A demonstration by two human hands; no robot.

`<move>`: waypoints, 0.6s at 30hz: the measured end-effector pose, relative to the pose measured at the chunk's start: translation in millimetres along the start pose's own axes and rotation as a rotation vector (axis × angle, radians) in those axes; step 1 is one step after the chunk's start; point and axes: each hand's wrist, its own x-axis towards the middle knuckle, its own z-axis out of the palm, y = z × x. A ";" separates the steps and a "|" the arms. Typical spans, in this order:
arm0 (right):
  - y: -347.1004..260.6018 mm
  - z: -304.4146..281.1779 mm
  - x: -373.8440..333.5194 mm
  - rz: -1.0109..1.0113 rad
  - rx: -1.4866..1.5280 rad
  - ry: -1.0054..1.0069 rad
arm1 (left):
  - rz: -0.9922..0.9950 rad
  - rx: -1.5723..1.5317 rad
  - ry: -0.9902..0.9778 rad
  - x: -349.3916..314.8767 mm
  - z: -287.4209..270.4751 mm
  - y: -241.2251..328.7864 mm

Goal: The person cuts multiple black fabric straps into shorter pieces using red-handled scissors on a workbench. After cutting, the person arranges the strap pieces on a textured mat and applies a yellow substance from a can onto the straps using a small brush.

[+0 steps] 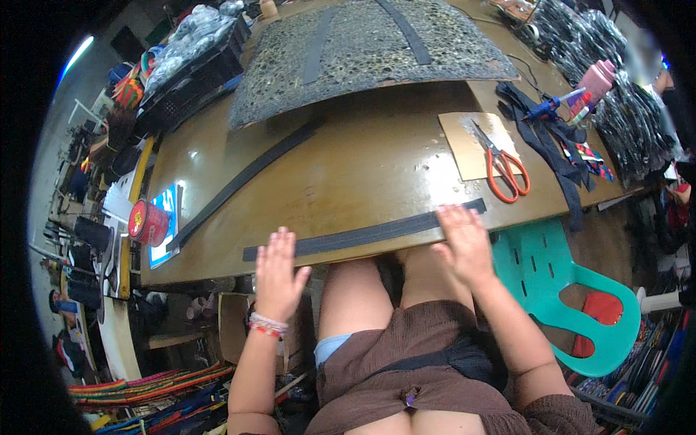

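A black flat strap [370, 233] lies along the near edge of the brown table [348, 159]. My left hand [277, 272] rests flat near the strap's left end, fingers stretched out and thumb apart. Near its right end, my right hand [465, 243] lies with fingertips on the strap and fingers straight. Neither hand grips anything. A second black strap [243, 183] runs diagonally over the table's left part. Orange-handled scissors [507, 174] lie partly on a tan cardboard piece [457, 148], to the right beyond my right hand.
A speckled grey board [362, 54] with two dark strips covers the table's far side. A red round container [148, 222] stands at the left edge. At right are a blue glue gun [544, 109], black fabric strips [540, 138], a pink bottle [596, 80] and a green plastic chair [540, 268].
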 end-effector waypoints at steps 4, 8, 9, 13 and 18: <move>27.1 -12.5 -5.5 0.089 -0.019 0.045 | -0.201 0.004 0.099 -30.2 1.4 -64.5; 49.0 -42.6 12.5 0.209 0.113 0.307 | -0.460 -0.170 0.441 -38.6 2.1 -87.4; 60.1 -50.0 20.2 0.272 0.108 0.413 | -0.425 -0.223 0.552 -36.3 -1.7 -84.9; 99.0 -45.9 44.6 0.451 0.174 0.445 | -0.301 -0.438 0.645 -6.2 -19.4 -40.2; 112.2 -7.6 45.3 0.473 -0.004 0.424 | 0.128 -0.297 0.323 41.6 -27.5 34.7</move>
